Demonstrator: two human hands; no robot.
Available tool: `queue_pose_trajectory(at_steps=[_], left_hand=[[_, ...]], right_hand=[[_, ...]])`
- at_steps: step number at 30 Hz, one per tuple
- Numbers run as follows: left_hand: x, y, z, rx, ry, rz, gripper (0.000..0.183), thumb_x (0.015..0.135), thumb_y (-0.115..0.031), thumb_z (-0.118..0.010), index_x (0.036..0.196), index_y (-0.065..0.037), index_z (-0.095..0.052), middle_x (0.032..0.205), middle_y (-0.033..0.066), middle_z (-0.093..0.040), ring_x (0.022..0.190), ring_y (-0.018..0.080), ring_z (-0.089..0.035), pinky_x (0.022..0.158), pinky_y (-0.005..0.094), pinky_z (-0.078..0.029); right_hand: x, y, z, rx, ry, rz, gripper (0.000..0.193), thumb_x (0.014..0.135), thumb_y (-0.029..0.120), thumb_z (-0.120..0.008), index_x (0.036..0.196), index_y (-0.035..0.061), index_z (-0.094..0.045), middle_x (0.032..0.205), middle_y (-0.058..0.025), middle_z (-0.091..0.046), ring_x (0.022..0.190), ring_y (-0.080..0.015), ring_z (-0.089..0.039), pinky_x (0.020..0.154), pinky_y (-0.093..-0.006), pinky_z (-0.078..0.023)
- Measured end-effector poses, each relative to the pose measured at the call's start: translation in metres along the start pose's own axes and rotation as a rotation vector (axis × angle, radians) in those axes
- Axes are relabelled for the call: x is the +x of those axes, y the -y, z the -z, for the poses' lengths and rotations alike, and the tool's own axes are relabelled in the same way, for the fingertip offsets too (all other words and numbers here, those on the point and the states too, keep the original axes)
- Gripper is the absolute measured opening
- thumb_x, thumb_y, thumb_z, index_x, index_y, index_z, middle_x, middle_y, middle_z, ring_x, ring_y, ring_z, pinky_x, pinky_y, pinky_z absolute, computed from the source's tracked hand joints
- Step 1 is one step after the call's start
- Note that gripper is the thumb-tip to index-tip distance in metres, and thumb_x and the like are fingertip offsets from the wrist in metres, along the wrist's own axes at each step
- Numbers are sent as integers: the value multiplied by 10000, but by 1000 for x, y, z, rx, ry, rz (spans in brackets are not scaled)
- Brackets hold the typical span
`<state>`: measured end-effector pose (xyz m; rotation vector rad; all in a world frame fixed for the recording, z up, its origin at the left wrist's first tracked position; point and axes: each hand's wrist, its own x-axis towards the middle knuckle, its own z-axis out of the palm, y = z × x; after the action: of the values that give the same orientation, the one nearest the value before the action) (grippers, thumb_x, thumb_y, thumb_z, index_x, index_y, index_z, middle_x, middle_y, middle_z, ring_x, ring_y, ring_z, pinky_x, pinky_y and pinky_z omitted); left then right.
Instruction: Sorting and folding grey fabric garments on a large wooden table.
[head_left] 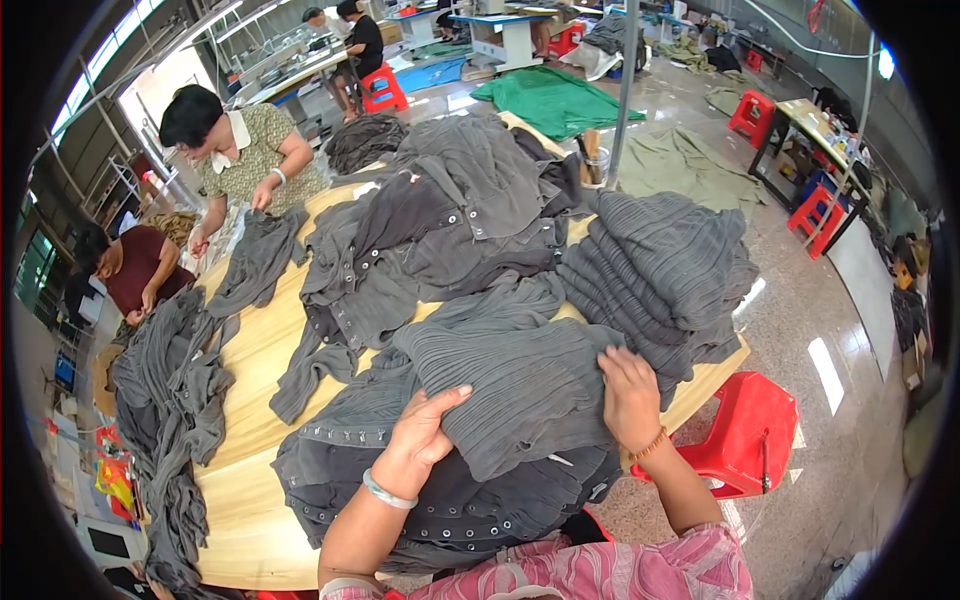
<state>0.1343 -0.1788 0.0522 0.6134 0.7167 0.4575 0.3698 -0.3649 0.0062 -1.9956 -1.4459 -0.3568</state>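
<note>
Between my hands is a folded dark grey ribbed garment (520,385), lying over other grey clothes. My left hand (425,430) grips its left edge, thumb on top and the other fingers hidden beneath the cloth. At the right edge, my right hand (632,395) has its fingers bent over the fold; its thumb is hidden. Under the folded piece spreads a heap of dark garments with a row of metal snaps (480,525). A small pale pointed thing (560,460) shows beside its lower edge. To the right rises a stack of folded ribbed garments (665,265).
Loose dark garments (430,230) are heaped across the wooden table (250,480), more along its left edge. Two co-workers (250,150) (140,265) handle cloth at the far left. A red stool (745,435) stands at right, near a metal pole (627,90). Green cloth (560,100) covers floor beyond.
</note>
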Motion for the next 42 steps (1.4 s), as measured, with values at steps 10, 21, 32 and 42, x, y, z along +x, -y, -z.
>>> queue_pose_trajectory(at_steps=[10, 21, 32, 42], left_hand=[[-11, 12, -34, -74, 84, -117, 377, 869, -45, -711, 1212, 17, -565, 1107, 112, -667, 919, 209, -684, 723, 316, -584], [-102, -47, -74, 107, 8, -122, 160, 900, -87, -660, 1053, -53, -691, 964, 27, -711, 614, 67, -649, 308, 185, -322], [-21, -63, -178, -130, 425, -238, 331, 922, -49, -594, 1237, 50, -564, 1198, 182, -655, 1108, 309, -644, 997, 455, -511], [156, -3, -264, -228, 410, 8, 383, 933, -50, -600, 1291, 49, -507, 1283, 194, -590, 1184, 327, -588, 1074, 483, -455]], right_hand=[[-33, 114, -1, 610, 466, 312, 441, 852, 131, -696, 1265, 3, -604, 1362, -213, -556, 1230, -387, -542, 1052, -447, -405], [14, 54, -56, 93, 590, 481, 420, 963, 249, -511, 1333, 63, -574, 1401, -157, -538, 1326, -325, -472, 1123, -427, -359], [132, -39, 111, 336, 135, 455, 506, 904, 243, -629, 1363, 43, -556, 1439, -157, -514, 1339, -336, -461, 1155, -421, -322], [188, -168, 117, -374, 714, -189, 560, 998, 339, -437, 1499, 92, -393, 1584, -120, -332, 1468, -297, -280, 1223, -401, -177]])
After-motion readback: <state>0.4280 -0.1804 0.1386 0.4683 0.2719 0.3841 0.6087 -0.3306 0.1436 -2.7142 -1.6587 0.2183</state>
